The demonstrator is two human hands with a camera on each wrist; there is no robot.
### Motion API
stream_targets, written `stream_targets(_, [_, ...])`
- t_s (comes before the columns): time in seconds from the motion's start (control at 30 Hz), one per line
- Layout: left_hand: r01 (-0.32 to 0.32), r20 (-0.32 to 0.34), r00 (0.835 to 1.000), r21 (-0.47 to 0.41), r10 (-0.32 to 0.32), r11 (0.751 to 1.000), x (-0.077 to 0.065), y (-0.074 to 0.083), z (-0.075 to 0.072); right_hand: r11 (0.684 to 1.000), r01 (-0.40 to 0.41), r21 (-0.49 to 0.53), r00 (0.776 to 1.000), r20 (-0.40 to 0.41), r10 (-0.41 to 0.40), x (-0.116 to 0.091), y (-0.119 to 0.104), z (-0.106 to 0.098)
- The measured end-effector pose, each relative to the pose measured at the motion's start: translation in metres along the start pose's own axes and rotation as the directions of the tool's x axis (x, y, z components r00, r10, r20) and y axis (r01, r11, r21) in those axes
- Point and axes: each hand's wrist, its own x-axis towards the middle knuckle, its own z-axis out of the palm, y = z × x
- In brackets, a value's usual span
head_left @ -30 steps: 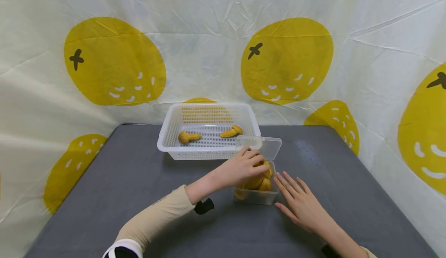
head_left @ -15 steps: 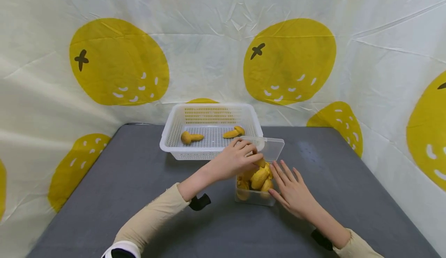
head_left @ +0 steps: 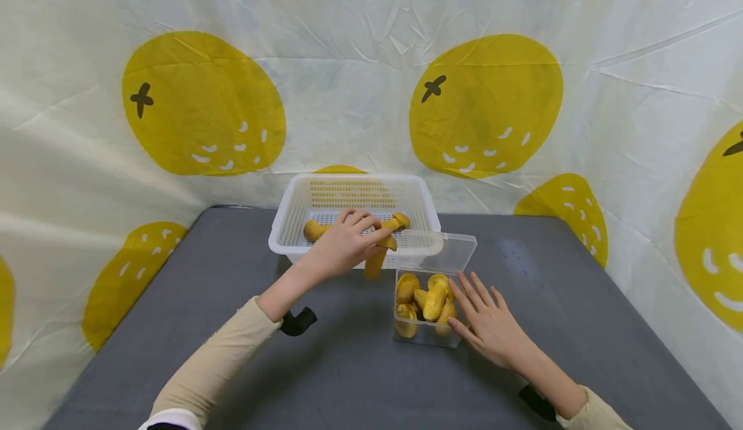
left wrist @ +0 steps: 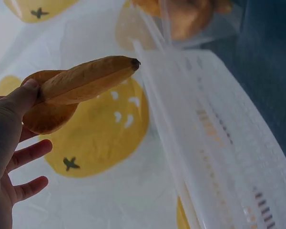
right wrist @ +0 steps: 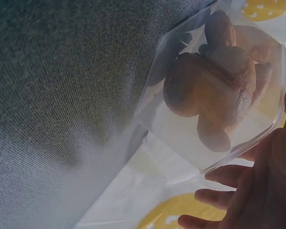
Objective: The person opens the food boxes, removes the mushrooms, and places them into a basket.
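Note:
My left hand (head_left: 342, 243) is over the front rim of a white plastic basket (head_left: 290, 249) and pinches a yellow-brown mushroom (left wrist: 88, 81) near its cap, stem pointing away from the palm in the left wrist view. Inside the basket lie one mushroom (head_left: 314, 231) at the left, partly behind the hand, and another mushroom (head_left: 399, 222) at the right. A clear plastic box (head_left: 426, 337) in front of the basket holds several mushrooms (head_left: 434, 302). Fingers extended, my right hand (head_left: 493, 330) rests at the box's right side, fingertips right at its rim.
The box's clear lid (head_left: 449, 253) stands raised at the back, overlapping the basket's front right corner in the head view. A dark grey cloth (head_left: 232, 327) covers the table. Behind it hangs a white curtain (head_left: 348, 107) with yellow fruit prints.
My left hand has lifted a mushroom out of the clear box and carried it leftward to the basket's front rim. My right hand has shifted slightly up and left against the box.

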Motion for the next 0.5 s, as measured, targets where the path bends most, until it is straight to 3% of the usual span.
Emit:
stream_targets(0.2, [0.065, 0.034, 0.997, 0.019, -0.065, 0.998, -0.009, -0.028, -0.005, 1.000, -0.007, 0.012, 1.000, -0.011, 0.007, -0.003, 0.000, 0.001])
stream_targets(0.33, [0.108, 0.017, 0.994, 0.034, -0.109, 0.994, -0.010, -0.047, -0.007, 1.000, 0.000, 0.020, 1.000, -0.017, 0.000, -0.003, 0.001, 0.002])
stream_targets(0.5, [0.138, 0.011, 0.990, 0.137, -0.141, 0.981, -0.007, -0.072, -0.007, 0.999, 0.013, 0.041, 0.999, -0.031, -0.012, -0.002, 0.001, 0.003])
